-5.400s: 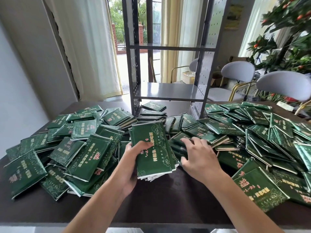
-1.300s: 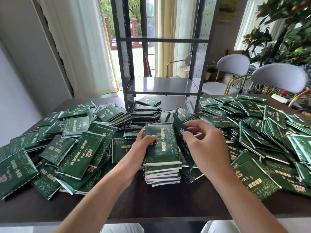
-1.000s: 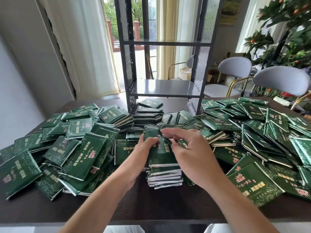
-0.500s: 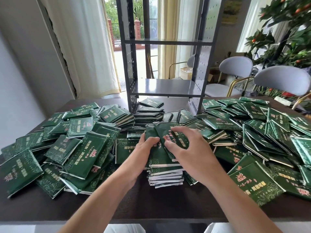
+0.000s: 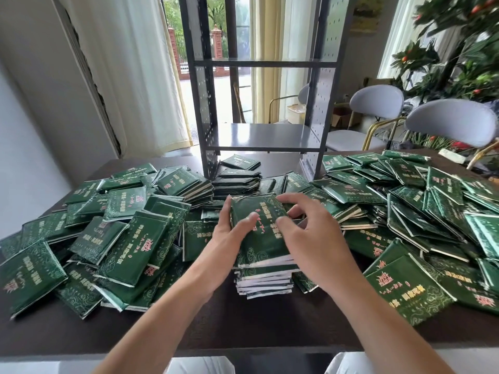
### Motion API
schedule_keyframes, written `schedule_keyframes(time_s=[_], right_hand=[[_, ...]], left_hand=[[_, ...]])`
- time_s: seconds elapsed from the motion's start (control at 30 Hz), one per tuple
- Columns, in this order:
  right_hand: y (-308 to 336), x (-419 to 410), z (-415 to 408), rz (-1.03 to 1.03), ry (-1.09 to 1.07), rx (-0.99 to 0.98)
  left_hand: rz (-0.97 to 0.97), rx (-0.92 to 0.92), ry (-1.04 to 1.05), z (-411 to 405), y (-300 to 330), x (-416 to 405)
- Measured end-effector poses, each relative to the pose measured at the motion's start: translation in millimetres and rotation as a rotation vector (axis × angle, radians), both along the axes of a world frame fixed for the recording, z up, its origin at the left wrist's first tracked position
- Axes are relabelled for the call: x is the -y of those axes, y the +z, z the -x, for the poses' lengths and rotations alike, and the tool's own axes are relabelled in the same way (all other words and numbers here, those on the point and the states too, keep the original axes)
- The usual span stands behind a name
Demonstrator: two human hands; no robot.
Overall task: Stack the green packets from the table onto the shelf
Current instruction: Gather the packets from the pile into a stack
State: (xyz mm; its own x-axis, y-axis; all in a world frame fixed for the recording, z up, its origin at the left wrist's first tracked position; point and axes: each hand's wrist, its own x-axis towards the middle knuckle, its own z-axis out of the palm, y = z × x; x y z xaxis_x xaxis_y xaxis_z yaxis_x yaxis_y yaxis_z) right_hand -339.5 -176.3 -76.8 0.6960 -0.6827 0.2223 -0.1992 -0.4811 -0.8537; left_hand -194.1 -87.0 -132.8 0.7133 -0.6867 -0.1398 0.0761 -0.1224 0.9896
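1. Squaring up a stack (image 5: 263, 268) of green packets is the step in hand, at the near middle of the dark worktop (image 5: 243, 327).
2. Left hand (image 5: 229, 238) steadies the stack's left edge, fingers along the side and thumb lying on the top packet (image 5: 256, 225).
3. Right hand (image 5: 307, 233) hovers over the right side with fingers loosely curled; whether they touch or pinch the top packet, I cannot tell.
4. Loose packets (image 5: 121, 238) lie heaped on both sides, and more sit in a pile (image 5: 237, 182) under the shelf.
5. Farther back stands the shelf (image 5: 267, 136), its lower board bare.
6. Next, I judge, both hands must clamp the stack from either side and lift it level onto that board, lest the slippery packets slide apart.
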Motion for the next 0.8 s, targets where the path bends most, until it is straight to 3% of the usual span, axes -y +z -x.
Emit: schedule_keyframes(time_s=[0.07,0.13,0.23,0.33,0.4,0.63,0.8], right_hand=[[-4,8,2,0.038,-0.050,-0.027],[-10,19,6,0.206,-0.061,-0.201],[-19,34,14,0.251,0.118,-0.521],[-20,37,21,0.208,0.362,-0.701],[-25,38,20,0.280,0.367,-0.761],[-39,38,17,0.440,0.135,-0.567],[-37,49,14,0.085,-0.091,-0.193]], left_hand=[[0.024,0.004,-0.026,-6,-5,1],[0.038,-0.013,-0.024,-13,-9,3],[0.019,-0.033,0.017,-15,-10,13],[-0.036,-0.051,0.053,-17,-14,16],[-0.067,-0.045,0.021,-22,-18,14],[-0.132,-0.074,0.095,-49,-30,36],[-0.166,-0.068,0.087,-51,-30,43]])
